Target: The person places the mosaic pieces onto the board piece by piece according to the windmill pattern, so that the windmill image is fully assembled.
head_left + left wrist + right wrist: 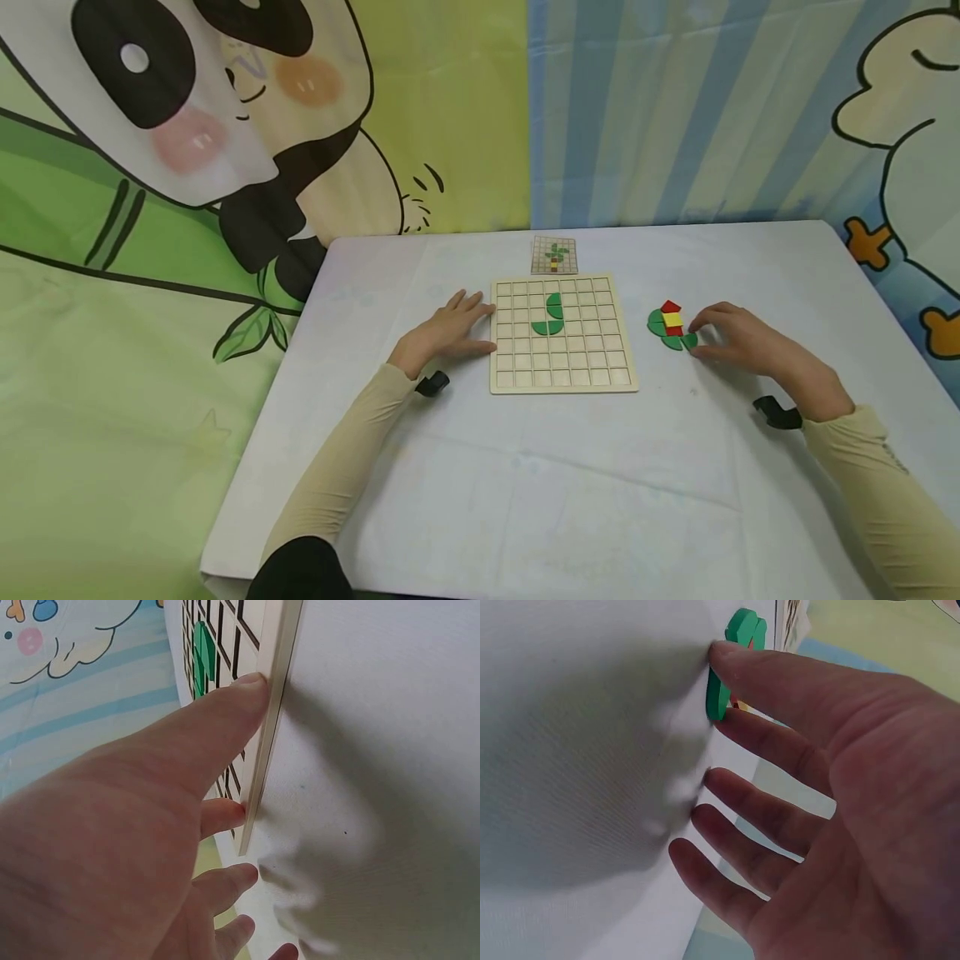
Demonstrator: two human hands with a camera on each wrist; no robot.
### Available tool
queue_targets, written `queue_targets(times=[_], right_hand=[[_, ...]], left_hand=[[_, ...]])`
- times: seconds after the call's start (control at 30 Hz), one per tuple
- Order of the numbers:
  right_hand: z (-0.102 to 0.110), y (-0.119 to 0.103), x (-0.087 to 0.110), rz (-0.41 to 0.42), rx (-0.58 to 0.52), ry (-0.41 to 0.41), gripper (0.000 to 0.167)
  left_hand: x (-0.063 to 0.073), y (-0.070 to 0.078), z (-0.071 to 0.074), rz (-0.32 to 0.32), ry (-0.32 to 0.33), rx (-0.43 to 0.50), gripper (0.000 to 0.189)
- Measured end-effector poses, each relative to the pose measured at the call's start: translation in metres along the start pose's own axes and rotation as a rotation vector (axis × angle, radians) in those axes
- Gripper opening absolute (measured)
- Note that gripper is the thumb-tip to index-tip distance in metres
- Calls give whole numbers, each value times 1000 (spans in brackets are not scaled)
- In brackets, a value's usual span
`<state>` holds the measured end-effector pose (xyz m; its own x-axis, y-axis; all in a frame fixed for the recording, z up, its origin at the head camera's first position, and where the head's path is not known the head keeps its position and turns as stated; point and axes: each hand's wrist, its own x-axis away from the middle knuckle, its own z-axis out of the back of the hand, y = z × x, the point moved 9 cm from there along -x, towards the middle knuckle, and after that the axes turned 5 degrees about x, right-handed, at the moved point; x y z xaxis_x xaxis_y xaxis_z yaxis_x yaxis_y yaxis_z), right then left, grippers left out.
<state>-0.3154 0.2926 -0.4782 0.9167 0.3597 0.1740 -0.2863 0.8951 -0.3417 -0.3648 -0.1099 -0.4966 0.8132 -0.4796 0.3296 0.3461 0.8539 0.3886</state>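
Observation:
A wooden grid board lies on the table, holding several green quarter-circle pieces. With spread, straight fingers, my left hand touches the board's left edge; the left wrist view shows the thumb on the rim. To the right of the board is a cluster of green, red and yellow pieces. At its near right side my right hand pinches a green quarter-circle piece between thumb and index finger, the piece low at the table surface. The other right fingers extend loosely.
A small pattern card with a colored figure on a grid lies just beyond the board. White cloth covers the table. Behind it hangs a printed curtain. A black band part sits at the right wrist.

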Motion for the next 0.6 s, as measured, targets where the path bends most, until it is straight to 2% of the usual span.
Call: queue_targets(times=[0.4, 0.5, 0.6], right_hand=[[5, 2, -3, -21, 42, 71, 24], [6, 5, -4, -51, 50, 91, 23], [7, 11, -4, -115, 71, 118, 23]], left_hand=[[1, -2, -1, 2, 6, 0, 81], [2, -1, 0, 4, 7, 14, 80], [2, 1, 0, -3, 5, 22, 81]])
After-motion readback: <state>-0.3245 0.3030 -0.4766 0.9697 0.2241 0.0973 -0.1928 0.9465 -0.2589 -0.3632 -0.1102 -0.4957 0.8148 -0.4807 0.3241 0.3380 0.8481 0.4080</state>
